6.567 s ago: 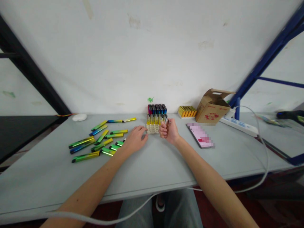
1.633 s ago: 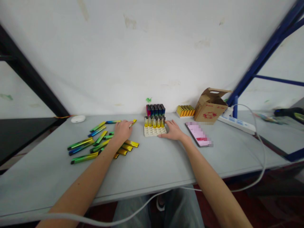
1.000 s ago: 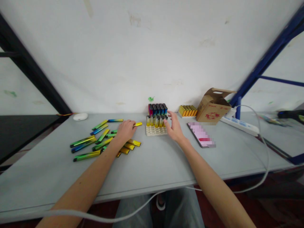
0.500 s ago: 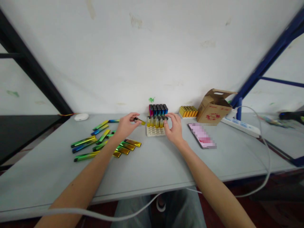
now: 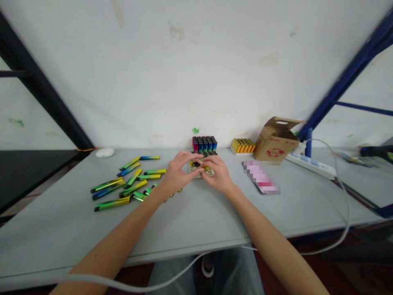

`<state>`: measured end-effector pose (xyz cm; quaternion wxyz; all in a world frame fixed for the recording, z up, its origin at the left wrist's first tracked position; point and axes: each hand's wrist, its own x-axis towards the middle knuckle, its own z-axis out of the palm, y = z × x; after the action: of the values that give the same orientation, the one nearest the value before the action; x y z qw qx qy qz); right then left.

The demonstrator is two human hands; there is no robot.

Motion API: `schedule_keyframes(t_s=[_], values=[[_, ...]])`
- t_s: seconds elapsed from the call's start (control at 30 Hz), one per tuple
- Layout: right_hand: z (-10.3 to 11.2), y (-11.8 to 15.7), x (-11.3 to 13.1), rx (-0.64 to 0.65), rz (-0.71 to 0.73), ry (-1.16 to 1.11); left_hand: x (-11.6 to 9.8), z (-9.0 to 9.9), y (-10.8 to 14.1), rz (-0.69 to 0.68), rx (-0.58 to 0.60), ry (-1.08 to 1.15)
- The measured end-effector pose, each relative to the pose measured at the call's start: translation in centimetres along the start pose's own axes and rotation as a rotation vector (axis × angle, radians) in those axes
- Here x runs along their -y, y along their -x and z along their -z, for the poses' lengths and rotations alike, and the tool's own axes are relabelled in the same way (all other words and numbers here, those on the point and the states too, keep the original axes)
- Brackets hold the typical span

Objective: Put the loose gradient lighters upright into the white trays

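Observation:
My left hand and my right hand meet over a pale tray, both closed on one black-topped yellow tube. The tube lies tilted between their fingertips. Upright yellow tubes with dark tops stand in the tray, mostly hidden by my fingers. Behind it is a block of upright tubes in pink, blue and black. Several green, yellow and blue tubes lie scattered on the table left of my hands, some under my left forearm.
To the right stand a tray of orange-yellow cylinders, an open cardboard box and a white power strip. A phone lies nearer. A white case sits back left. A white cable crosses the table's right side.
My left hand has moved right with the tube to the tray. My right hand has shifted slightly left and lower, its fingers now on the same tube.

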<state>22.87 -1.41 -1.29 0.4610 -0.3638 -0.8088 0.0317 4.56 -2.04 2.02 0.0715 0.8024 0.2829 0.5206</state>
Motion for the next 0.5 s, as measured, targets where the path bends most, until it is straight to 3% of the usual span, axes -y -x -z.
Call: schedule_keyframes(t_s=[0.17,0.23,0.4,0.5], values=[[-0.7,0.2,0.1,0.157,-0.18,-0.218,0.3,0.1,0.3,0.037,0.055,-0.05],[-0.8,0.0,0.2,0.137,-0.295,-0.403,1.3,0.3,0.5,0.087,0.06,-0.09],[0.0,-1.1,0.2,0.064,-0.753,-0.995,4.8,0.6,1.2,0.164,0.033,-0.192],[0.7,-1.5,0.0,0.039,-0.91,-1.257,6.4,0.6,1.7,0.199,0.121,-0.276]])
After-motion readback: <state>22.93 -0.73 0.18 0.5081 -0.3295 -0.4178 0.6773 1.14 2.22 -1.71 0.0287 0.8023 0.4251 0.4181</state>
